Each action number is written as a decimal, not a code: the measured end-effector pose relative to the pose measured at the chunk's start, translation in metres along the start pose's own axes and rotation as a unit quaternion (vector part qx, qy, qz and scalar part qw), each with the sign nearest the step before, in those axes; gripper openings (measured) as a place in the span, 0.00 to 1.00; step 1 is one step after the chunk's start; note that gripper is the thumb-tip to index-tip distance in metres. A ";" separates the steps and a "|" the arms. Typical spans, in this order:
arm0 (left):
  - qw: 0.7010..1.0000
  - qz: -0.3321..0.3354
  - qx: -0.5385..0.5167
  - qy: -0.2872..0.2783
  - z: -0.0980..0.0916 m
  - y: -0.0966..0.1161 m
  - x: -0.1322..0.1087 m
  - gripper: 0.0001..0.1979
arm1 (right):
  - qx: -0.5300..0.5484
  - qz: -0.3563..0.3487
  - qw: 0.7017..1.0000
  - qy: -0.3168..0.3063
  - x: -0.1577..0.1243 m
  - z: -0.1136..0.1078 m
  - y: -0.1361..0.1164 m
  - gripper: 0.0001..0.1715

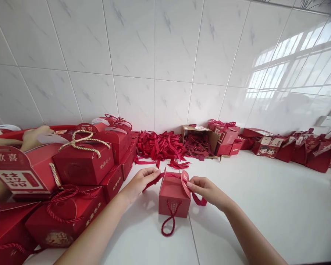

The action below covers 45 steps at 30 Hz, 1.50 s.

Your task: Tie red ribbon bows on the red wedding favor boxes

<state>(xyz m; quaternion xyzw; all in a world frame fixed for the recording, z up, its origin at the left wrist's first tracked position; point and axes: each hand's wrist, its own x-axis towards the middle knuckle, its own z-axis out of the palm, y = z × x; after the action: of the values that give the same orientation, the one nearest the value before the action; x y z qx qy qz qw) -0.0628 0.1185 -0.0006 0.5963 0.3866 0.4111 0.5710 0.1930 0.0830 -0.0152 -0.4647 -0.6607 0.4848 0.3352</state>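
A small red gift box stands upright on the white table in front of me, a twisted dark red cord loop hanging down its near side. A red ribbon runs across its top between the raised side flaps. On the left side, my left hand is closed with the ribbon's left end pinched in its fingers. My right hand is closed at the rounded right flap, pinching the ribbon where it comes through there; the tail dangles below the fingers.
Stacked red gift boxes fill the left side, some with gold cords. Another person's hand is behind them. Loose red ribbons lie by the tiled wall, beside an open cardboard box. More boxes line the right back.
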 end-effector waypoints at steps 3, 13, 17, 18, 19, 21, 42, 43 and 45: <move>1.000 0.014 0.010 0.016 -0.001 -0.001 0.001 0.17 | 0.067 -0.010 0.998 0.003 0.000 -0.002 -0.001 0.23; 0.995 -0.079 0.056 0.002 -0.007 -0.005 0.005 0.22 | 0.239 0.024 0.971 -0.005 0.011 -0.008 -0.014 0.29; 0.989 -0.120 0.083 -0.031 -0.012 -0.004 0.005 0.22 | 0.203 0.048 0.976 -0.067 0.013 -0.014 -0.003 0.27; 0.988 -0.121 0.086 -0.038 -0.012 -0.002 0.004 0.23 | 0.201 0.048 0.976 -0.075 0.013 -0.016 0.001 0.27; 0.987 -0.123 0.088 -0.047 -0.012 -0.001 0.003 0.24 | 0.201 0.043 0.976 -0.078 0.013 -0.018 0.004 0.27; 0.985 -0.126 0.094 -0.068 -0.011 0.004 0.000 0.25 | 0.200 0.029 0.976 -0.078 0.013 -0.023 0.008 0.27; 0.933 0.050 0.310 0.176 0.003 -0.008 -0.050 0.08 | -0.073 0.058 0.963 0.252 -0.058 -0.018 0.025 0.30; 0.942 0.028 0.308 0.129 0.007 -0.013 -0.059 0.08 | -0.078 0.061 0.973 0.208 -0.060 -0.009 0.024 0.31; 0.964 -0.025 0.259 0.050 0.015 -0.021 -0.070 0.09 | -0.095 0.067 0.985 0.129 -0.059 0.008 0.024 0.33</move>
<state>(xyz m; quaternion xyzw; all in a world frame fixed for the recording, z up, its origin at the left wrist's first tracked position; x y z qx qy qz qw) -0.0738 0.0489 -0.0251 0.6925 0.5229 0.3115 0.3872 0.2131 0.0276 -0.0400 -0.5966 -0.6223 0.3771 0.3387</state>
